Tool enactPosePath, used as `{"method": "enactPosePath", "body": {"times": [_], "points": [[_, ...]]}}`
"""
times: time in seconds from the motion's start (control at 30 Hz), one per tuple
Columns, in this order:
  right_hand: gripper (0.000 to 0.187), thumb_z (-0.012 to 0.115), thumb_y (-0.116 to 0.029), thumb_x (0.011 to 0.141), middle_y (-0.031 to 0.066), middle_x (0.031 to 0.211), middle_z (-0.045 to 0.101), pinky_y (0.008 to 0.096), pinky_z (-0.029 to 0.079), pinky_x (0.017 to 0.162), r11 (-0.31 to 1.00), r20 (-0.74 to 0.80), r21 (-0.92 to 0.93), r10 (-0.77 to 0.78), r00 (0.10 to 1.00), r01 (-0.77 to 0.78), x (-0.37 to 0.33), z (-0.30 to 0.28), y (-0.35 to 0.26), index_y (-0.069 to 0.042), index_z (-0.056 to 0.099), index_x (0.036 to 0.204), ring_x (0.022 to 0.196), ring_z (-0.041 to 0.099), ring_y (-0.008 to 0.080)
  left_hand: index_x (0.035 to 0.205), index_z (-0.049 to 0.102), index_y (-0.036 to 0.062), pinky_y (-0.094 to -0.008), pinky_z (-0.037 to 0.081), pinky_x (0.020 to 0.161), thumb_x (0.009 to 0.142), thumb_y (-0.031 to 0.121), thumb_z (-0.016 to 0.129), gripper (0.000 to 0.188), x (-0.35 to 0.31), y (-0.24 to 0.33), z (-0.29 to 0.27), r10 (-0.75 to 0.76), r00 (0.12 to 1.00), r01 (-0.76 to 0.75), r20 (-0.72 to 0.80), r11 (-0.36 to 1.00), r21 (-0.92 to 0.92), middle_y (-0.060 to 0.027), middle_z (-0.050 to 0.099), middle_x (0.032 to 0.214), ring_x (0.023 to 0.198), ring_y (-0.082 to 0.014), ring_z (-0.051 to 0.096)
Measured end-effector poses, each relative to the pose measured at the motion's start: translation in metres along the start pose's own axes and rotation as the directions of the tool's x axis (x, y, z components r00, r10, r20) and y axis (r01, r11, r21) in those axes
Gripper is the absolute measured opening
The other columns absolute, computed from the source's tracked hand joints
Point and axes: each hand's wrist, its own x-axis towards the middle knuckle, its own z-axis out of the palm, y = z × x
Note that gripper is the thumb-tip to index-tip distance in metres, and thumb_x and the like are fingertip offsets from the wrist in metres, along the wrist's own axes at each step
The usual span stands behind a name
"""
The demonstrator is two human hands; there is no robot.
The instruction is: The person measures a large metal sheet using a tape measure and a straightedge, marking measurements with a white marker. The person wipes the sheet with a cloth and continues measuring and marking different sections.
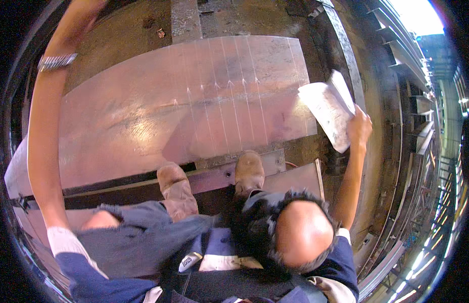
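Note:
In my right hand (360,126) are some folded white paper sheets (326,108), gripped by one edge, with the fingers closed and the sheets fanned apart. They hang over the right end of a large flat metal plate (143,106). Several pale straight lines with small arrow marks cross the plate, and its far edge curves. My left arm reaches far forward along the left side, with a metal band (56,62) at the wrist. The back of my left hand (79,25) meets the top edge of the picture, and its fingers are cut off.
My brown boots (176,184) rest at the plate's near edge, beside a metal beam (214,178). Another metal bar (345,45) runs along the right. Farther right are stacked long steel sections (421,113). My bare knee (304,235) rises at the lower right.

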Motion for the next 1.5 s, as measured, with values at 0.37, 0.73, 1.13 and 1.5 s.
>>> {"method": "enactPosePath", "body": {"times": [0.37, 0.73, 1.13, 1.5], "points": [[0.025, 0.061, -0.011, 0.073, 0.0240, 0.087, 0.069, 0.0448, 0.056, 0.074, 0.283, 0.140, 0.917, -0.888, 0.439, 0.280, -0.142, 0.049, -0.347, -0.001, 0.070, 0.094, 0.078, 0.069, 0.0355, 0.126, 0.058, 0.0030, -0.0241, 0.051, 0.085, 0.091, 0.021, 0.069, 0.041, -0.005, -0.048, -0.039, -0.378, 0.925, 0.373, 0.029, 0.896, -0.242, -0.0065, 0.067, 0.104, 0.094, -0.0121, 0.064], [0.024, 0.061, -0.016, 0.087, 0.0165, 0.084, 0.070, 0.0479, 0.059, 0.068, 0.973, -0.124, -0.223, 0.035, 0.992, -0.062, 0.040, 0.101, 0.049, -0.014, 0.068, 0.110, 0.077, 0.071, 0.0352, 0.122, 0.057, -0.0006, -0.0330, 0.053, 0.084, 0.093, 0.010, 0.065, 0.032, -0.011, -0.098, -0.079, -0.405, 0.912, 0.375, -0.062, 0.886, -0.273, -0.0149, 0.067, 0.109, 0.096, -0.0249, 0.066], [0.017, 0.062, -0.013, 0.078, 0.0236, 0.080, 0.067, 0.0482, 0.053, 0.073, 0.263, 0.195, 0.940, -0.937, 0.289, 0.217, -0.164, 0.052, -0.380, -0.001, 0.070, 0.085, 0.079, 0.067, 0.0387, 0.123, 0.057, -0.0034, -0.0341, 0.053, 0.087, 0.095, 0.011, 0.063, 0.032, -0.011, -0.078, -0.061, -0.392, 0.920, 0.378, -0.027, 0.903, -0.204, -0.0165, 0.067, 0.109, 0.097, -0.0244, 0.065], [0.015, 0.062, -0.019, 0.086, 0.0191, 0.089, 0.071, 0.0442, 0.059, 0.067, 0.978, -0.074, -0.201, -0.076, 0.994, 0.059, 0.126, 0.129, 0.025, -0.008, 0.067, 0.095, 0.082, 0.072, 0.0338, 0.134, 0.059, 0.0136, -0.0239, 0.042, 0.096, 0.097, 0.034, 0.060, 0.043, -0.016, -0.146, -0.113, -0.481, 0.876, 0.482, 0.038, 0.867, -0.125, -0.0006, 0.064, 0.127, 0.109, -0.0070, 0.059]]}}
